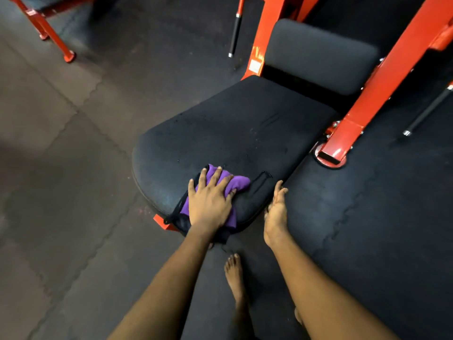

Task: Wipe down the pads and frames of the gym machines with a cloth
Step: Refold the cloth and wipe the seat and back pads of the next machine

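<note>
Your left hand [209,202] presses flat, fingers spread, hiding most of the purple cloth [239,184] at the seat pad's [232,128] near edge. Your right hand [275,212], fingers straight and holding nothing, sits beside the pad's right edge. Bare pad lies ahead.

Seat pad [232,133]: black and wide, at the centre of the frame, its surface dotted with small specks.
On the pad: a purple cloth [231,184], bunched at the near edge, with black mesh trim hanging over the rim.
Floor [73,168]: dark interlocking rubber mats, browner at left.
On the floor: an orange frame foot [331,155] at right, just beside the pad; another orange leg [68,55] at upper left; a bare foot [234,273] at bottom centre.
</note>
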`<state>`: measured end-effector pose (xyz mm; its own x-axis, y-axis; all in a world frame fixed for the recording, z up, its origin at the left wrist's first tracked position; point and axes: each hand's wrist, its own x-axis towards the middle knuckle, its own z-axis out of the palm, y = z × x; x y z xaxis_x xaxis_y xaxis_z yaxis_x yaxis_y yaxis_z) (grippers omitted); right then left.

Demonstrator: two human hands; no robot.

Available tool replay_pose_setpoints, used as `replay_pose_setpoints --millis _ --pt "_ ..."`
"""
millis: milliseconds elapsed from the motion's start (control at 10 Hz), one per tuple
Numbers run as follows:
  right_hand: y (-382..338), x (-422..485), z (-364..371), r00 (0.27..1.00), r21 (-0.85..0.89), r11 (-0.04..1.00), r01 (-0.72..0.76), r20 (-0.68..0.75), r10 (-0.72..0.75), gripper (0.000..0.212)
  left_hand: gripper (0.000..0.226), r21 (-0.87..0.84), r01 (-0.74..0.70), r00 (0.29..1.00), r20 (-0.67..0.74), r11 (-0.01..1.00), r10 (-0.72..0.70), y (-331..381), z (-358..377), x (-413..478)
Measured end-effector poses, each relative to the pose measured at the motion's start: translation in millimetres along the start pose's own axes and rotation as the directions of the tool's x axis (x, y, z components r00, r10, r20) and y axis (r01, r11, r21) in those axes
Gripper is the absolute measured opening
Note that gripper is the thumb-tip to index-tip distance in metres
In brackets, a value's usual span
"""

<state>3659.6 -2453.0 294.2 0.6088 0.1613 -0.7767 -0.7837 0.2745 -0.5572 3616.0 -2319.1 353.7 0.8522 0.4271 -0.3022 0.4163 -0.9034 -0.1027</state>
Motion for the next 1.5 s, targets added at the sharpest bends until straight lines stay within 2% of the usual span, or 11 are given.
replay_pose_setpoints --millis 100,300,500,600,700,800,900,1000,1200,1400,1500 --pt "3 -7 9 0.997 0.04 0.999 0.037 -0.063 -0.035 0.053 0.048 -0.026 0.042 0.998 -0.046 0.999 -0.043 3 1 -5" --pt "17 -17 20 0.996 -0.023 0.999 0.035 -0.087 -0.037 0.071 0.053 -0.059 -0.038 0.991 -0.129 0.998 0.03 -9 13 -71" --pt "23 -14 28 0.983 -0.057 0.996 0.075 -0.161 -0.084 0.07 0.046 -0.179 0.101 0.985 -0.122 0.979 -0.124 -27 2 -5" --pt "41 -13 43 0.917 -0.109 0.964 0.243 -0.298 -0.265 0.053 0.052 -0.243 0.151 0.947 -0.243 0.958 -0.211 -42 8 -49" --pt "49 -13 52 0.859 -0.169 0.942 0.29 -0.388 -0.334 0.048 0.054 -0.262 0.114 0.948 -0.261 0.958 -0.184 -60 9 -65" --pt "53 -16 64 0.815 -0.255 0.932 0.259 -0.46 -0.352 0.05 0.048 -0.243 0.145 0.958 -0.209 0.959 -0.198 -95 -4 -11" --pt "57 -21 74 0.77 -0.34 0.914 0.222 -0.514 -0.378 0.053 0.046 -0.276 0.264 0.936 -0.158 0.924 -0.314 -117 -13 24" --pt "61 -30 92 0.69 -0.454 0.88 0.136 -0.595 -0.413 0.065 0.052 -0.317 0.284 0.912 -0.202 0.905 -0.357 -120 -10 10" --pt "59 -34 109 0.565 -0.533 0.845 0.052 -0.682 -0.465 0.08 0.053 -0.455 0.171 0.936 -0.202 0.874 -0.289 -124 8 -16" --pt "63 -32 108 0.571 -0.583 0.812 -0.003 -0.668 -0.477 0.07 0.058 -0.375 0.279 0.942 -0.072 0.884 -0.328 -206 -8 100" --pt "63 -30 109 0.555 -0.606 0.795 -0.034 -0.673 -0.489 0.068 0.054 -0.46 0.301 0.931 -0.046 0.835 -0.361 -206 -17 99"
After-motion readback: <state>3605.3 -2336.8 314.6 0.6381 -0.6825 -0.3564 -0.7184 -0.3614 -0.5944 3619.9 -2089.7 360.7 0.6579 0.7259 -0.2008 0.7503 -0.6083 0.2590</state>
